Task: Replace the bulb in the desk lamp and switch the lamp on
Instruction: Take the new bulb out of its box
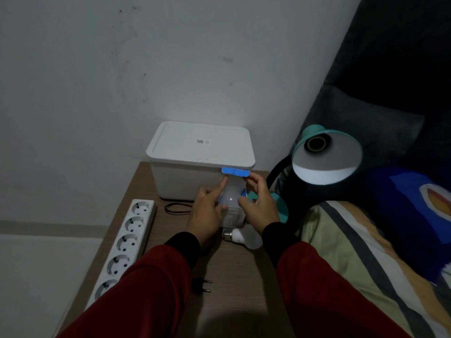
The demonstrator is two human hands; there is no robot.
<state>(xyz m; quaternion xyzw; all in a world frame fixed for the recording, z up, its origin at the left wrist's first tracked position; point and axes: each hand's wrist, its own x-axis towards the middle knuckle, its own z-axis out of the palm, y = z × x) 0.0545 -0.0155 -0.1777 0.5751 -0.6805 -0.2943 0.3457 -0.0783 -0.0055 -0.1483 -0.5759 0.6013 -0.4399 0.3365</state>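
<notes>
A teal desk lamp (327,157) stands at the table's right edge, its shade tilted toward me and its socket (316,143) bare. Both hands hold a white bulb box (233,191) with a blue flap (235,171) open at the top; a white bulb dome (230,198) shows inside it. My left hand (207,215) grips the box's left side with the forefinger up along it. My right hand (260,203) holds the right side. Another white bulb (244,236) with a metal screw base lies on the table just below the box.
A white lidded bin (200,157) stands against the wall behind the box. A white power strip (124,242) runs along the table's left edge. A black two-pin plug (202,286) lies loose near me, its cable (175,208) coiled by the bin. Bedding (361,252) lies right of the table (234,289).
</notes>
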